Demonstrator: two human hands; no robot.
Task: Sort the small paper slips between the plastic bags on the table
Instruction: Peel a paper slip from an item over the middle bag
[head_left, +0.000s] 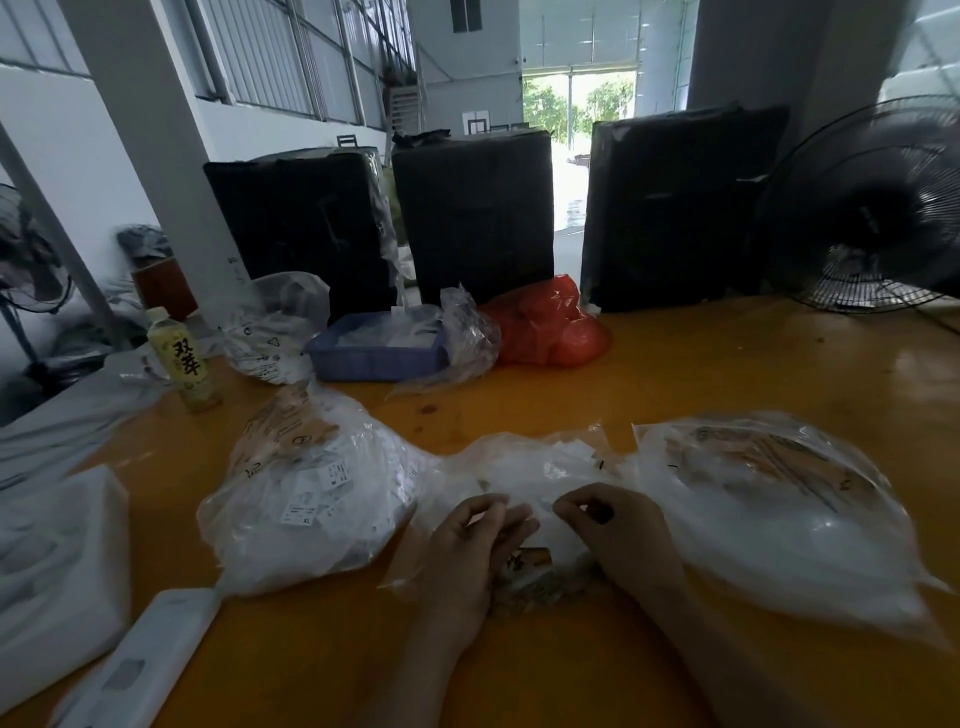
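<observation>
Three clear plastic bags lie on the orange table (727, 364). The left bag (311, 499) is full of white paper slips with printed labels. A flatter middle bag (540, 462) holds a loose pile of small white slips. To the right lies the right bag (779, 509), also stuffed with white slips. My left hand (472, 551) and my right hand (618, 540) rest side by side on the near edge of the middle bag, fingers curled. Both seem to pinch at its slips, though blur hides what each holds.
Behind stand three black-wrapped boxes (472, 213), a red bag (550, 322), a blue tray (374, 348), another clear bag (275, 327) and a yellow drink bottle (182, 358). A black fan (872, 208) is at the far right. White packets (57, 561) lie near left.
</observation>
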